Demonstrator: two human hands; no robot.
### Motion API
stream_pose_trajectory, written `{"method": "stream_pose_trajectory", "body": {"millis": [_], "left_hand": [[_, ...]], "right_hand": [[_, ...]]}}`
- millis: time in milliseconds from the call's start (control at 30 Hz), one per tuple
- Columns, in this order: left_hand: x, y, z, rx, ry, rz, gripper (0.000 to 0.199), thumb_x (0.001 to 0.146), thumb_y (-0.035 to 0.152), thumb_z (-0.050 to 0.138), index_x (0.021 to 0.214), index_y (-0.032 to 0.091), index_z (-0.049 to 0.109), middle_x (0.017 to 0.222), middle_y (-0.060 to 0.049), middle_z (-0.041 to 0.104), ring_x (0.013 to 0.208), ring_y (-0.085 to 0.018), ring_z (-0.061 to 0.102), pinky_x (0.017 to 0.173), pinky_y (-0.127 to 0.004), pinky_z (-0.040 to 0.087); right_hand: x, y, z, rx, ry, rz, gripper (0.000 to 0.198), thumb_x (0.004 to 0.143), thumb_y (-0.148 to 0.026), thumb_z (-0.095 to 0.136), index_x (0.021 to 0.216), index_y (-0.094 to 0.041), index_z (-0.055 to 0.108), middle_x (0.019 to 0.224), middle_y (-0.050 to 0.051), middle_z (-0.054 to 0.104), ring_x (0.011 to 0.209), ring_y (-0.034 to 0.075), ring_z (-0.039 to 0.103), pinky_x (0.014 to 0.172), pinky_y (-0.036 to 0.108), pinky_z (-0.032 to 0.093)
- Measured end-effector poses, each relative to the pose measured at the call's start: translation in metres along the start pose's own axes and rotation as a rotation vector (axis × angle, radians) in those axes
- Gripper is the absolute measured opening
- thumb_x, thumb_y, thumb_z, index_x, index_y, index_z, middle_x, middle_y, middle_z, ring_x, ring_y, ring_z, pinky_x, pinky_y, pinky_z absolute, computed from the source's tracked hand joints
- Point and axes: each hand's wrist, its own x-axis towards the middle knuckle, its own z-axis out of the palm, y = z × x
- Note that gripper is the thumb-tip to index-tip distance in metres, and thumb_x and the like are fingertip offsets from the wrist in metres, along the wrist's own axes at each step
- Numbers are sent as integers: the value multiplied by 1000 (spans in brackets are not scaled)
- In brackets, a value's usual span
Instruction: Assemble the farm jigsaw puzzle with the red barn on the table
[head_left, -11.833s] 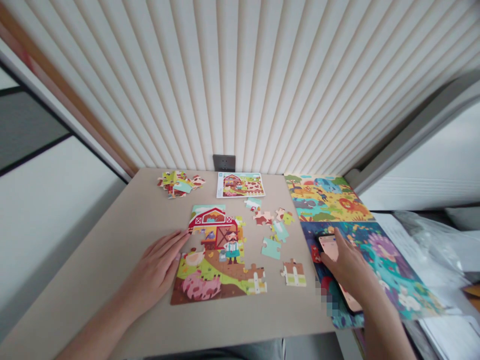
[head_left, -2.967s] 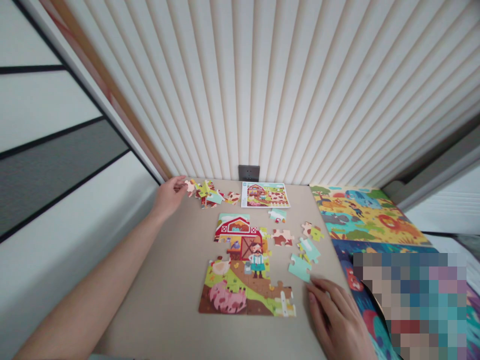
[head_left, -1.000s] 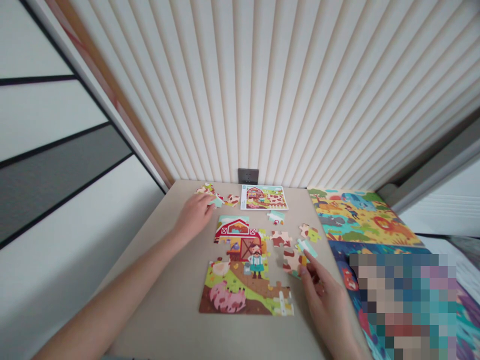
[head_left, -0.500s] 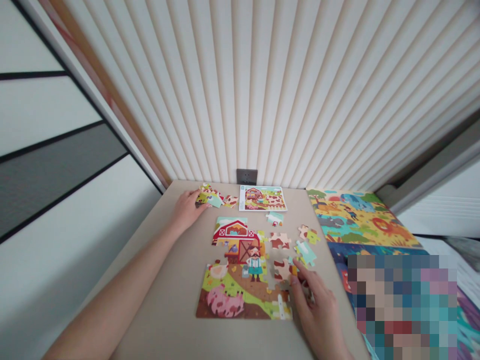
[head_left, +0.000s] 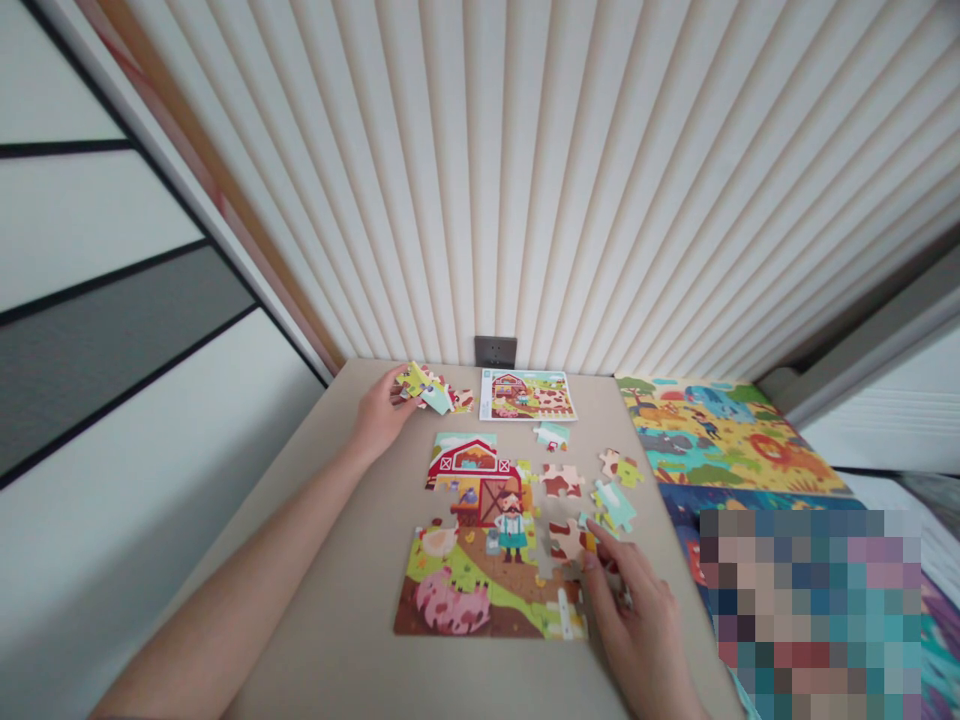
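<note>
At the back left of the table, my left hand (head_left: 381, 412) grips several puzzle pieces (head_left: 429, 390), green, pale blue and red, tilted up by the fingers. My right hand (head_left: 636, 600) is at the right of the partly joined farm puzzle (head_left: 454, 605). Its thumb and index finger pinch a small puzzle piece (head_left: 591, 541) with an orange patch, mostly covered by the fingers. Touching or just beside it lies a brown-and-cream cow piece (head_left: 566, 540). Another cow piece (head_left: 561, 481) rests above that one, separated by a gap.
Behind the puzzle lies a picture card (head_left: 529, 395) of the farm scene. Loose pieces (head_left: 615, 505) are scattered to the right, and one pale piece (head_left: 552, 436) sits below the card. A finished animal puzzle (head_left: 720, 430) covers the right side. A socket (head_left: 496, 351) is on the ribbed wall.
My left hand has lifted and tilted the pieces at the back left, shifting slightly right and up. The right hand keeps its place beside the cow piece.
</note>
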Motion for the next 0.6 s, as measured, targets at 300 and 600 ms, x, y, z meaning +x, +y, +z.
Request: {"method": "stream_pose_trajectory", "body": {"millis": [300,600], "left_hand": [[2,-3,-1,-115,55,-52,75,86,39,73,154,21,47,127,-14,72,102,-23,74,94,-40,60],[3,-8,-6,-69,57,-72,61,87,41,72,142,18,58,123,-13,74,101,-24,74,89,-37,61]], "right_hand": [[0,2,0,-42,-6,-14,33,106,-41,56,132,-27,70,112,10,77,95,24,75,67,29,56],[-1,3,1,-38,-14,3,33,106,-43,56,132,-29,69,112,8,77,97,25,75,73,32,56]]}}
